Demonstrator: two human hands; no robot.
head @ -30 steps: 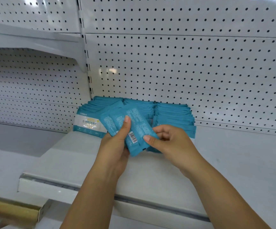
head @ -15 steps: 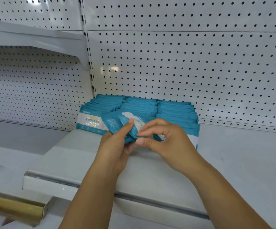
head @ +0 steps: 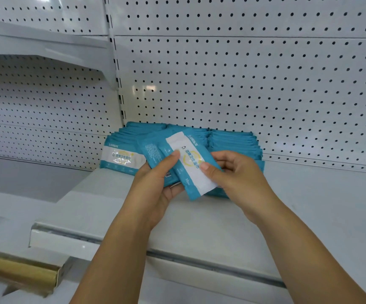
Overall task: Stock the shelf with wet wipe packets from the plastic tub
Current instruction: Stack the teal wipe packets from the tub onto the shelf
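Whereas its barcoded back showed earlier, the wet wipe packet [head: 192, 165] now shows its white front, pinched by the right hand [head: 238, 179]. At its 9 o'clock, the left hand [head: 155, 187] grips more packets [head: 150, 150] above the shelf [head: 199, 227].

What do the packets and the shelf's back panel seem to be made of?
The packets: likely thin plastic film, glossy; the printed faces catch light and the edges look sealed flat. The back panel: probably white painted sheet metal, mild sheen; regular punched holes and a soft reflection suggest it.
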